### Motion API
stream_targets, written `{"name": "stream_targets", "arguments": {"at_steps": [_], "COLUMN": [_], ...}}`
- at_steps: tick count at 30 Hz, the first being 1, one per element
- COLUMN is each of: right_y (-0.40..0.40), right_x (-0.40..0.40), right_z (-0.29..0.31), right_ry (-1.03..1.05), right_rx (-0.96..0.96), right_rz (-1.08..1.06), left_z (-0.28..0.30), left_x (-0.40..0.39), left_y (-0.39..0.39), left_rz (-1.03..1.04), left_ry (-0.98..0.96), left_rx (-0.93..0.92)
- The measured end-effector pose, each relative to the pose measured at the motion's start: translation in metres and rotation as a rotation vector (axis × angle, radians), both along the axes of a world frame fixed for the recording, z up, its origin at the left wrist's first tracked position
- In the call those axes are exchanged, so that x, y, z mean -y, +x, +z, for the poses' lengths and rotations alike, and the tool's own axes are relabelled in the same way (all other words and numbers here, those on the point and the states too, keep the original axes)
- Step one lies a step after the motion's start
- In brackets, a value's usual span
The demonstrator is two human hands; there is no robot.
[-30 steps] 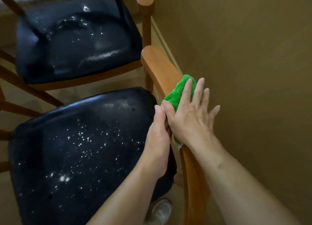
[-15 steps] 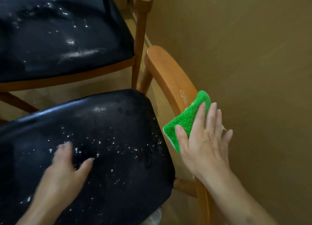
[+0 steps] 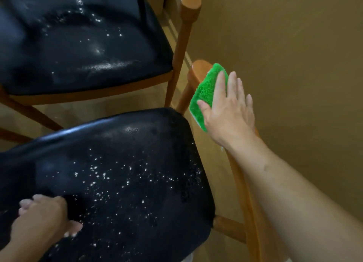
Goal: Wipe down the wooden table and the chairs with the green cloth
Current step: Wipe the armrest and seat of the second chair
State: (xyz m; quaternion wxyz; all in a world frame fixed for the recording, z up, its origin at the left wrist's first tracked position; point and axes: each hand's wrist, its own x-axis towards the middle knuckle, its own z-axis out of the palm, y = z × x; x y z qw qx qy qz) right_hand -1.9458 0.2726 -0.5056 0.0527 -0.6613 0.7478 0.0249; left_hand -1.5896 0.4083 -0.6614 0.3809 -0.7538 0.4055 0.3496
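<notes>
Head view, near chair [image 3: 121, 173] as landmark. Hidden or unclear: my left hand [image 3: 42, 220] is blurred at the lower left of the chair's black seat, and its forearm is cut off by the frame's edge; the fingertips [image 3: 27, 202] smear together, so I can say only that the fingers look bent down against the seat with nothing in them, and I cannot tell how firmly they press. The chair's right armrest [image 3: 198, 69] shows only at its rounded far end and again below my wrist; the stretch between lies under the green cloth [image 3: 206, 90] and my right hand [image 3: 229, 112]. The cloth's underside and near edge are covered by my palm. A second chair [image 3: 84, 45], beyond the near chair, is cropped at the top and left; its armrest top is cut by the upper edge. Pose: my right arm reaches in from the lower right, running along the armrest; the hand lies flat on the cloth, fingers [image 3: 233, 84] straight and slightly spread, thumb out along the cloth's seat-side edge, pressing rather than clutching. The cloth sits on top of the armrest near its far end. White specks dot the near seat; wet sheen marks the far one. A tan wall [image 3: 294, 55] stands just right of the armrest.
</notes>
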Motion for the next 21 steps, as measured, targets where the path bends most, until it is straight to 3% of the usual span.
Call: {"name": "stream_targets", "arguments": {"at_steps": [3,5,8,18,21], "right_y": [-0.009,-0.014,-0.021,0.018,0.03], "right_x": [-0.046,-0.084,-0.115,0.035,0.046], "right_z": [0.002,0.006,0.01,0.005,0.004], "right_ry": [0.001,0.06,0.172,0.026,0.006], "right_rx": [-0.031,-0.049,-0.077,-0.114,-0.159], "right_rz": [-0.01,-0.029,-0.065,0.143,0.209], "left_z": [0.016,0.015,0.019,-0.003,-0.005], "left_x": [0.002,0.004,0.005,0.005,0.002], "left_y": [-0.008,-0.015,-0.02,-0.012,-0.009], "left_rz": [-0.196,-0.18,-0.14,0.013,0.05], "left_ry": [0.044,0.017,-0.054,-0.067,-0.1], "left_rx": [0.058,0.136,0.052,0.146,0.159]}}
